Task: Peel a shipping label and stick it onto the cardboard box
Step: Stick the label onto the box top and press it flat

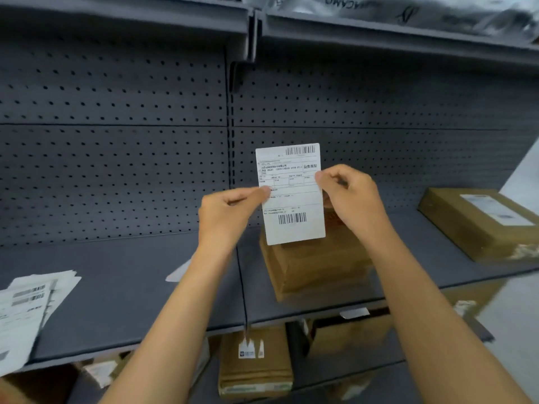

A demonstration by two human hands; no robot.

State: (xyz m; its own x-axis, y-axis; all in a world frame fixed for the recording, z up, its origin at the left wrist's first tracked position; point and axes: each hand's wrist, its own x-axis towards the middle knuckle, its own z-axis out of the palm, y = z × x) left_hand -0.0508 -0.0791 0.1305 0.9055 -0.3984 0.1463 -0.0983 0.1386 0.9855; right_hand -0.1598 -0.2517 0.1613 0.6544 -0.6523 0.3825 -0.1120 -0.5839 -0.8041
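A white shipping label [291, 196] with two barcodes is held upright in front of me, above the shelf. My left hand [227, 214] pinches its left edge between thumb and forefinger. My right hand [347, 193] pinches its right edge at about the same height. Right below and behind the label a brown cardboard box [315, 263] sits on the grey shelf [131, 287], its top partly hidden by the label and my right hand.
A stack of more printed labels [26, 310] lies at the shelf's left end. A second cardboard box [478, 225] with a label on top sits far right. A scrap of white paper [179, 272] lies by my left forearm. More boxes [253, 360] fill the lower shelf.
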